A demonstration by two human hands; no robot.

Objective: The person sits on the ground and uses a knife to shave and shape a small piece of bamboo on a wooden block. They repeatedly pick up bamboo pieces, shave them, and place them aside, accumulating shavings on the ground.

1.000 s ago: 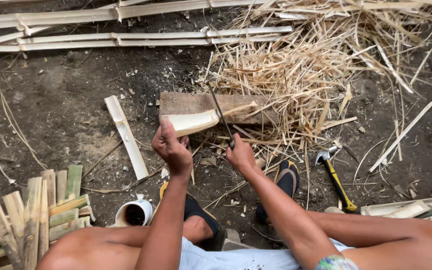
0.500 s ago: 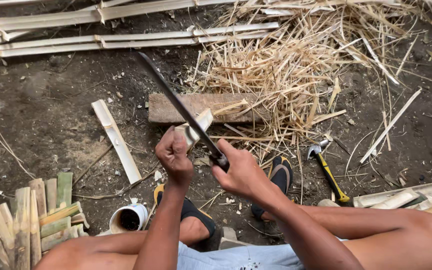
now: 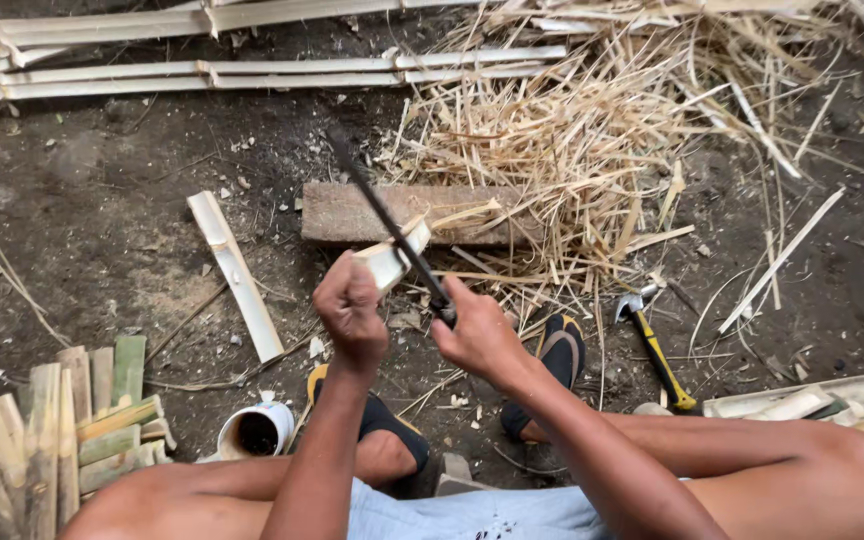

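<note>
From the head camera, the left hand (image 3: 350,308) is closed around a short pale bamboo piece (image 3: 392,258), which juts up and away from its knuckles. The right hand (image 3: 477,335), just beside it, is fisted on the handle of a long dark blade (image 3: 382,218) (a machete, by its look) that slants up-left across the bamboo, touching it. Beyond both hands lies a wooden block (image 3: 352,212); right of the right hand, a yellow-handled hammer (image 3: 655,345); below the left wrist, a white cup (image 3: 256,428).

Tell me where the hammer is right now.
The hammer lies on the dirt at the person's right, beside the right foot and below the straw pile.
</note>
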